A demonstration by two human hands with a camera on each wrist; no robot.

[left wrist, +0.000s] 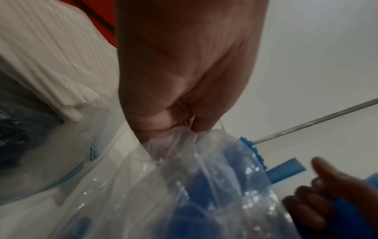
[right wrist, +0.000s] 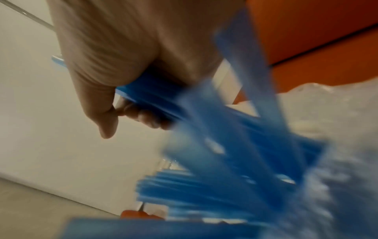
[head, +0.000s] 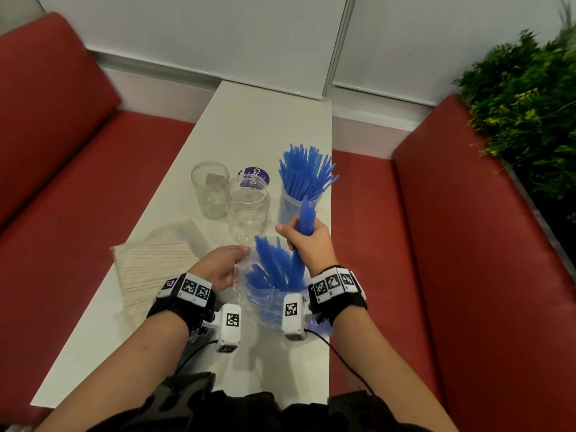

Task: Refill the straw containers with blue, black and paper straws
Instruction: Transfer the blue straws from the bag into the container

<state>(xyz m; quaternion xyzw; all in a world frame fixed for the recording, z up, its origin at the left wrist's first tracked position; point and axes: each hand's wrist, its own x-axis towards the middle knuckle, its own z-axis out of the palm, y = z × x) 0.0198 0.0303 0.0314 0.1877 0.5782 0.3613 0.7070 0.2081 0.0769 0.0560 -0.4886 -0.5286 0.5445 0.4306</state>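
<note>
My left hand (head: 222,267) pinches the plastic bag (head: 268,302) mouth open, low center, so my right hand (head: 308,241) can pull its gripped blue straws (head: 304,219) free.

Café booth: red padded benches (head: 467,244) flanking narrow white table (head: 249,126), straw jars (head: 247,210).

A narrow white tabletop (head: 249,126) runs straight away from the hands toward a pale wall (head: 193,32) of flat white panels, split by a grey vertical strip (head: 338,45). A low white ledge (head: 367,116) lines the wall's foot. Red padded bench seats flank the tabletop: one (head: 56,157) out beyond the left hand, one (head: 461,244) beyond the right hand. Behind the right bench's backrest stands a green leafy hedge (head: 526,98) with small yellow flowers. The light is soft and even.
</note>
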